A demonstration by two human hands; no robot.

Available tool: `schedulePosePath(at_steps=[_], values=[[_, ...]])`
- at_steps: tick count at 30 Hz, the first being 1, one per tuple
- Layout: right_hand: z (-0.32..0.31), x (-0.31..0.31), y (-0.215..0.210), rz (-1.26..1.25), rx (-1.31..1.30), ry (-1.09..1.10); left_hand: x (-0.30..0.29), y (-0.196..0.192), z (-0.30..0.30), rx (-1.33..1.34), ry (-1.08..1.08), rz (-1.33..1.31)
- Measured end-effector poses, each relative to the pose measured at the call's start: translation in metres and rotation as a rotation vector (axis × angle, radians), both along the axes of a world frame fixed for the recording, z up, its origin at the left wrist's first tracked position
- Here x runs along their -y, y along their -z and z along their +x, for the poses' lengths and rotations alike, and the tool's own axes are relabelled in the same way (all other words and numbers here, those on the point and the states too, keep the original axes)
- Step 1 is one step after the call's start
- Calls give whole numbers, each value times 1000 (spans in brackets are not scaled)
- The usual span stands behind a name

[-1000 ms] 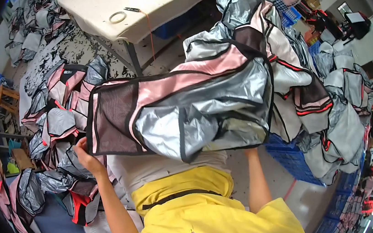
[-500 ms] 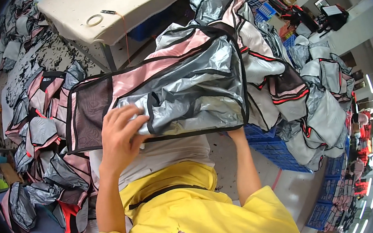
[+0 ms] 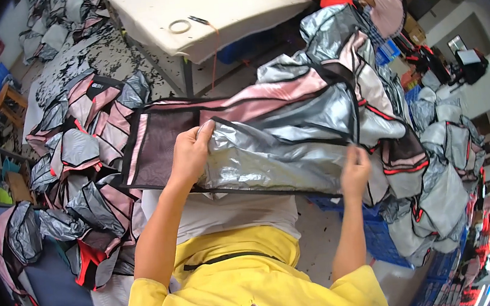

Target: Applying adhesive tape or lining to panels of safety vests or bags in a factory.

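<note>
Stretched across my lap is a sewn bag piece [image 3: 271, 168] of crinkled silver lining and pink fabric, edged in black binding. A dark mesh panel [image 3: 168, 140] forms its left end. My left hand [image 3: 190, 156] is closed, pinching the black-bound edge of the silver lining beside the mesh. At the piece's right end my right hand [image 3: 355, 172] is closed on the lining near the border; it is slightly blurred, and its fingertips are partly hidden. Between the hands the silver lining is drawn fairly flat.
Pink and silver bag pieces lie heaped at left [image 3: 78, 148] and right [image 3: 437, 197], the right ones over blue crates [image 3: 381, 237]. Ahead stands a pale table [image 3: 228, 4] with a tape roll [image 3: 179, 26] and thread snips [image 3: 199, 20]. A co-worker [image 3: 387, 10] handles red fabric at far right.
My right hand has come up from under the right corner onto the lining's right end. My left hand has gone from resting over the lining to pinching its edge. The lining is flatter.
</note>
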State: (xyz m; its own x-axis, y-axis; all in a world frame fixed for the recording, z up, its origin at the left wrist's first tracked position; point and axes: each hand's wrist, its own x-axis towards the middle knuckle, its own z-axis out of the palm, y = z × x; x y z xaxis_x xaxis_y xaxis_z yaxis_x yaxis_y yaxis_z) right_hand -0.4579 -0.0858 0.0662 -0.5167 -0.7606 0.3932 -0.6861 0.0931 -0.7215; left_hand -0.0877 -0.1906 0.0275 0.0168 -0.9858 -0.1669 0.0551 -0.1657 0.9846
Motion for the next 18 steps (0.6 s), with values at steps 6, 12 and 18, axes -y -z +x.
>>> schedulePosePath(at_steps=[6,12,18], values=[[-10,12,4,-90,260,5,9,36,7,-91,-38,111],[-10,2,5,9,407,-43,-8,47,19,-206,-63,186],[-46,-58,-25,344,169,-212,-79,-1,52,380,-36,-531]])
